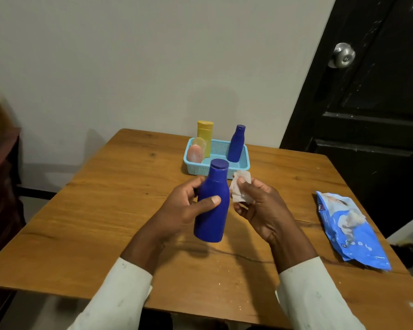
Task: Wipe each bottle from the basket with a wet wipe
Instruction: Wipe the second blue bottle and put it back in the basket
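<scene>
Wooden counter (105,210), grain showing, carries it all. The crinkly blue wipes pack (351,229) lies off right, within reach. At the back, the pale-blue mesh basket (244,160) keeps a yellow bottle (205,134), a smaller blue bottle (236,144) and what may be a pinkish tube. Left hand (188,206) wraps the matte blue bottle (212,206), lifted clear for access; right hand (260,206) pinches the crumpled wet wipe (240,189) just beside its shoulder.

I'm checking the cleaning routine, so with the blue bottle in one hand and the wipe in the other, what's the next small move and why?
Probably bring the wet wipe across onto the blue bottle and rub its side. The left hand grips the bottle clear of the table, while the right hand pinches the wipe just beside it, seemingly not yet on it.
</scene>
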